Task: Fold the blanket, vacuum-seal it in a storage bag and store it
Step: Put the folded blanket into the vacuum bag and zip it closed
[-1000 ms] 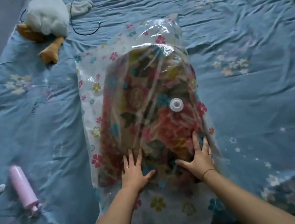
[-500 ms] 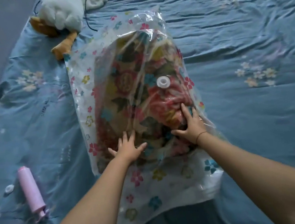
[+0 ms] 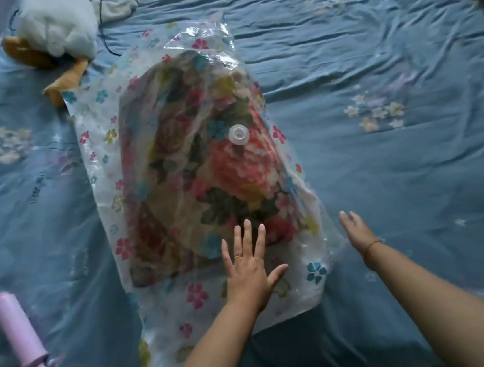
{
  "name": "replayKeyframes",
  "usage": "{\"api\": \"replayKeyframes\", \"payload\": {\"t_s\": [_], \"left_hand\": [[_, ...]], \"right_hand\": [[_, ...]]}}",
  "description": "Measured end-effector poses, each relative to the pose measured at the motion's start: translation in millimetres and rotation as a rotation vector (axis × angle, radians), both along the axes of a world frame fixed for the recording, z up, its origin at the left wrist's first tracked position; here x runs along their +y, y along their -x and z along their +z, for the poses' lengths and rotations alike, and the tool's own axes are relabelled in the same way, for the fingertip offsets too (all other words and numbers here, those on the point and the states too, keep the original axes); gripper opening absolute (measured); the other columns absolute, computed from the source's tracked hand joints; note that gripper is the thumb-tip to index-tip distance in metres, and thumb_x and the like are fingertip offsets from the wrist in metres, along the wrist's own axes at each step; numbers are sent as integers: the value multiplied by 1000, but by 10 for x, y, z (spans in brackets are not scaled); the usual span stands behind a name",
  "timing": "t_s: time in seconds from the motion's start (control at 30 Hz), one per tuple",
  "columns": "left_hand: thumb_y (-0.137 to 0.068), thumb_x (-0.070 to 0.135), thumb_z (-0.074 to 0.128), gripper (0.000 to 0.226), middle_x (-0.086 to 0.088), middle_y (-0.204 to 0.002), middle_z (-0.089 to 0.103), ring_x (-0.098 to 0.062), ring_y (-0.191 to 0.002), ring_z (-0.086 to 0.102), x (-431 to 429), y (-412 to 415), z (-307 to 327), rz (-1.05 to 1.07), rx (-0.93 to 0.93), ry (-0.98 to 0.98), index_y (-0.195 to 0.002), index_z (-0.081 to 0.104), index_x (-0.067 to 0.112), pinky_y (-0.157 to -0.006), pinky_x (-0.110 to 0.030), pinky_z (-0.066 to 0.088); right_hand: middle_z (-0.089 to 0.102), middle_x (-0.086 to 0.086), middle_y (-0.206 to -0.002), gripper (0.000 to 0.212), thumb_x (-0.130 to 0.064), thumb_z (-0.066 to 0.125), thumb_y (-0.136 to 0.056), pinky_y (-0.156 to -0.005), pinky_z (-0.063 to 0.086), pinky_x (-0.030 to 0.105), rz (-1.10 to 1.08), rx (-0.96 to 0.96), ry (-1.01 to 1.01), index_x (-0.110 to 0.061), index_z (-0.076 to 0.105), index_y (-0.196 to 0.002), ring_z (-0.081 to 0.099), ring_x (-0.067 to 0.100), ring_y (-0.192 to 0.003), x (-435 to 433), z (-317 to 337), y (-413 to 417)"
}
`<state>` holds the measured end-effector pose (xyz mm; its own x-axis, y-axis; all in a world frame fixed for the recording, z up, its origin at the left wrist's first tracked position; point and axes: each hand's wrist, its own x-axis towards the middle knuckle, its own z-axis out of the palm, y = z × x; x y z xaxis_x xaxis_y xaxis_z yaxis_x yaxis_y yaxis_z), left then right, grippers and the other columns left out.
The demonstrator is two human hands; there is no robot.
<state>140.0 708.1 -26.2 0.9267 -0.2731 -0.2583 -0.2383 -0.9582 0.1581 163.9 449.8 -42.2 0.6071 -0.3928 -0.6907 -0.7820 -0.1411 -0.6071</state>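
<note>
A clear storage bag (image 3: 102, 157) printed with small flowers lies on the bed, tilted a little. Inside it is the folded floral blanket (image 3: 203, 172), red, brown and green. A round white valve (image 3: 238, 134) sits on top of the bag. My left hand (image 3: 249, 270) lies flat with spread fingers on the bag's near end, just below the blanket. My right hand (image 3: 358, 232) is flat with fingers together at the bag's right edge, partly on the sheet. Neither hand holds anything.
A pink hand pump (image 3: 19, 332) lies at the lower left on the blue bed sheet (image 3: 397, 150). A white plush duck (image 3: 57, 26) with orange feet and a black cable (image 3: 105, 36) lie at the far left.
Both hands have left the blanket bulge. The left hand slid toward me onto the bag's near end; the right hand moved off to the bag's right edge. The view shifted.
</note>
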Motion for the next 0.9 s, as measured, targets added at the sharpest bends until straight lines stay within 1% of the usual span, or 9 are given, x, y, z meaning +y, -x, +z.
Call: {"api": "replayKeyframes", "payload": {"t_s": [0.13, 0.23, 0.3, 0.37, 0.47, 0.57, 0.63, 0.77, 0.9], "left_hand": [[-90, 77, 5, 87, -9, -163, 8, -27, -150, 4, 160, 295, -153, 0, 13, -68, -155, 12, 19, -113, -55, 10], [-90, 77, 5, 87, -8, -163, 14, -24, -152, -8, 269, 459, -188, 22, 39, -114, -155, 12, 19, -114, -52, 6], [-90, 76, 5, 87, -9, -158, 26, -25, -152, 1, 291, 528, -156, 47, 102, -135, -154, 14, 18, -113, -51, 6], [-91, 75, 4, 87, -12, -155, 33, -28, -146, 20, 287, 582, -110, 70, 159, -137, -154, 16, 17, -113, -50, 7], [-91, 74, 4, 89, -15, -151, 42, -29, -139, 29, 243, 669, -41, 125, 202, -130, -151, 28, 13, -112, -48, 6], [-92, 74, 4, 87, -15, -149, 44, -29, -138, 29, 202, 798, -8, 159, 190, -111, -147, 32, 14, -113, -45, 3], [-92, 74, 4, 87, -15, -150, 42, -28, -139, 26, 177, 876, 12, 169, 188, -95, -148, 30, 14, -113, -44, 2], [-91, 75, 5, 87, -16, -151, 41, -29, -140, 25, 89, 983, 67, 179, 150, -45, -148, 32, 14, -113, -43, 2], [-90, 76, 4, 89, -17, -151, 41, -29, -140, 24, 2, 1042, 116, 191, 145, -23, -149, 30, 15, -113, -44, 2]], "right_hand": [[40, 8, -150, 50, -18, 43, -101, -106, 30, 43, 51, 175, -216, -20, 30, -150, 37, 27, -137, -129, -36, 28], [38, 3, -148, 58, -31, 52, -99, -101, 35, 40, 5, 192, -306, -25, 25, -150, 42, 26, -132, -144, -76, 99], [50, 0, -127, 46, -33, 58, -96, -79, 43, 29, -8, 198, -371, -28, 36, -137, 57, 16, -100, -104, -56, 168], [59, -3, -88, 12, -26, 61, -93, -56, 37, 17, 11, 160, -410, -21, 53, -102, 52, 5, -62, -36, -45, 206], [56, -4, -56, 12, -7, 63, -90, -41, 35, 12, -44, 18, -370, -13, 57, -81, 44, 1, -38, 56, 50, 244], [69, 6, -59, 4, -2, 70, -82, -55, 51, 22, 79, -108, -131, -1, 67, -83, 58, 7, -50, 21, 235, 322], [70, 17, -68, 14, -10, 76, -76, -63, 50, 32, 169, -159, 80, 2, 71, -77, 59, 17, -62, -50, 470, 448], [64, 2, -63, 33, -34, 75, -81, -63, 42, 32, 257, -248, 435, -8, 64, -63, 61, 26, -67, -152, 1127, 873], [63, 1, -56, 70, -68, 41, -90, -69, 47, 37, 388, -111, 534, -13, 62, -53, 59, 28, -67, -221, 1301, 1123]]}}
